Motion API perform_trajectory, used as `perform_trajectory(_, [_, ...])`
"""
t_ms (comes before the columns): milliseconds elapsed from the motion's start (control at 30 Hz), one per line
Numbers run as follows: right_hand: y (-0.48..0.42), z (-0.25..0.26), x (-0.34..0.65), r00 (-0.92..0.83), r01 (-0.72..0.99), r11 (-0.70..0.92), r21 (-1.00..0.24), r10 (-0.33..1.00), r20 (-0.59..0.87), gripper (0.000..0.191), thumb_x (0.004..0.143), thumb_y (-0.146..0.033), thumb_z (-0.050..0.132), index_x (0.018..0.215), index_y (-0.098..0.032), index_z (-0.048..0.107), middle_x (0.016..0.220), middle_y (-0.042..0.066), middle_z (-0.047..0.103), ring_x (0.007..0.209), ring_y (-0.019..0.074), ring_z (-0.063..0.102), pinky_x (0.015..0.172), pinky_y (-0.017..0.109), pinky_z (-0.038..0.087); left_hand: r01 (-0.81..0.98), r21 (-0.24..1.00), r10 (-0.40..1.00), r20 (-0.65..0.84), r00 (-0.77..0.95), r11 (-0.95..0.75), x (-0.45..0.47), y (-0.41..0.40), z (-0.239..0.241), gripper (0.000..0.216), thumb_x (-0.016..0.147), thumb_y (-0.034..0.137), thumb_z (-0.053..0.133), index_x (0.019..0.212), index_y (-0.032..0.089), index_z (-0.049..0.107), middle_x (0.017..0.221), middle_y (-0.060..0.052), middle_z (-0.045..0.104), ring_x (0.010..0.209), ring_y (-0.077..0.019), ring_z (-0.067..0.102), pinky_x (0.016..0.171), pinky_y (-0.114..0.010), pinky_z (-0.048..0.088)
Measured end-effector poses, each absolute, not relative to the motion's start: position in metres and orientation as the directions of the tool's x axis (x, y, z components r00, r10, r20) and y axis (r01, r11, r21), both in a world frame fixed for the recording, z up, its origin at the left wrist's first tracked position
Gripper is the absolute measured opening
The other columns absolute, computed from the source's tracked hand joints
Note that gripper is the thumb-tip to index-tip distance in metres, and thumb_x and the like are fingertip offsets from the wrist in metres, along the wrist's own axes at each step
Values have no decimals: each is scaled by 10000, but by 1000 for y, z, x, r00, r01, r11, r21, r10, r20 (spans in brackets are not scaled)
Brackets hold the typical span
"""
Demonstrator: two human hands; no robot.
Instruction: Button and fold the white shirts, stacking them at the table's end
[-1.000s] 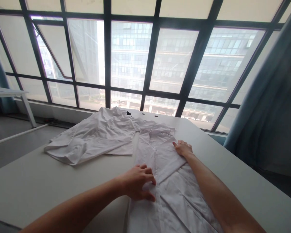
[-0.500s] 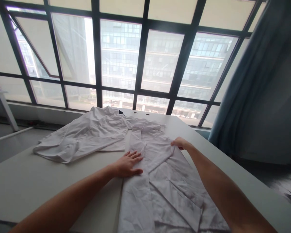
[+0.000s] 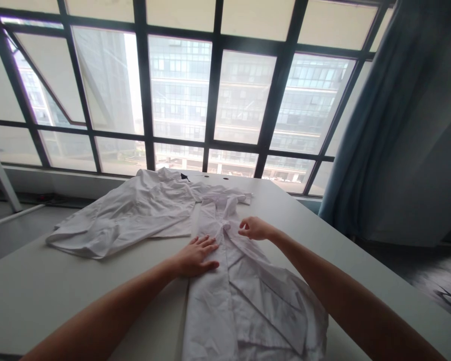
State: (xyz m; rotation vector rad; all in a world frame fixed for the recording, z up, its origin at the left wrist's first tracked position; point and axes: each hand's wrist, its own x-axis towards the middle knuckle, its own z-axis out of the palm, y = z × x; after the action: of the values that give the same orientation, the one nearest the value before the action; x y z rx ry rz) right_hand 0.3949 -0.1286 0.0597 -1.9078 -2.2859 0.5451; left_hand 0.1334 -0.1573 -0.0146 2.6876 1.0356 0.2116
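A white shirt (image 3: 244,296) lies lengthwise on the pale table (image 3: 60,301) in front of me, partly folded. My left hand (image 3: 196,254) rests flat on its left edge, fingers stretched out. My right hand (image 3: 254,228) is closed in a pinch on the shirt's right side, which it has drawn over toward the middle. A second white shirt (image 3: 135,215) lies spread and crumpled to the left, farther back.
A tall window wall (image 3: 210,90) stands behind the table. A blue-grey curtain (image 3: 398,125) hangs at the right. The leg of another table (image 3: 0,175) shows at far left. Small dark marks (image 3: 225,178) sit near the table's far edge.
My right hand has gone from lying flat on the shirt's right side to gripping it and pulling it left over the middle. My left hand moved up the left edge and flattened.
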Motion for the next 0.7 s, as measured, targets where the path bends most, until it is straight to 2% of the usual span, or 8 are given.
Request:
perform_trajectory(67, [-148,57,409,-156,969,116,-217,972,-176,416,873,-507,598,935,-113,719,763,98,721,644,174,663,619,246,466,648,287,681,23,732,-706,134,-159,-12,724,924,649,417,1498,208,387,1594,-106,248,1485,-311,158,1188,-523,143])
perform_trajectory(133, [-172,59,421,-123,983,72,-169,943,-309,548,866,-624,525,876,-112,720,695,97,700,588,183,641,570,267,446,659,281,689,7,725,-697,136,-162,-9,729,923,651,416,1503,212,375,1600,-107,228,1487,-319,138,1183,-537,138])
perform_trajectory(233, [-213,67,427,-169,983,126,-133,903,-395,641,787,-712,543,932,-111,713,829,127,712,696,234,656,580,293,440,683,260,706,-4,708,-683,139,-166,-7,726,928,653,400,1506,214,369,1603,-110,211,1486,-338,125,1171,-567,140])
perform_trajectory(300, [-236,73,424,-212,977,188,-98,898,-386,608,725,-631,659,1045,-116,692,988,143,704,840,277,656,634,305,449,698,244,719,-4,695,-673,142,-168,-8,716,933,648,390,1506,220,368,1605,-107,205,1485,-346,123,1164,-581,143])
perform_trajectory(367, [-252,80,417,-226,974,209,-86,895,-384,527,709,-416,722,1141,-122,656,1094,149,682,930,288,644,682,305,455,711,235,730,-6,683,-663,144,-170,-9,703,936,644,387,1507,233,365,1608,-98,196,1486,-344,119,1159,-589,148])
perform_trajectory(467, [-266,87,400,-215,976,189,-108,913,-346,501,704,-148,635,1203,-124,618,1138,164,665,952,274,649,711,300,466,719,231,739,2,673,-656,146,-170,-12,690,937,645,381,1504,252,366,1610,-88,195,1488,-334,116,1157,-588,154])
perform_trajectory(567, [-274,90,383,-207,970,164,-177,942,-264,540,716,-108,586,1256,-117,573,1131,183,666,977,280,653,751,310,480,717,234,740,16,673,-657,146,-170,-13,695,933,660,371,1502,261,368,1609,-85,201,1488,-328,120,1158,-583,156])
perform_trajectory(700, [-283,88,365,-264,933,192,-306,941,-213,625,724,-117,586,1344,-111,507,1224,205,635,1104,288,619,885,323,464,713,230,736,18,677,-662,145,-169,-14,707,925,679,366,1506,276,362,1612,-76,189,1488,-325,125,1159,-576,158])
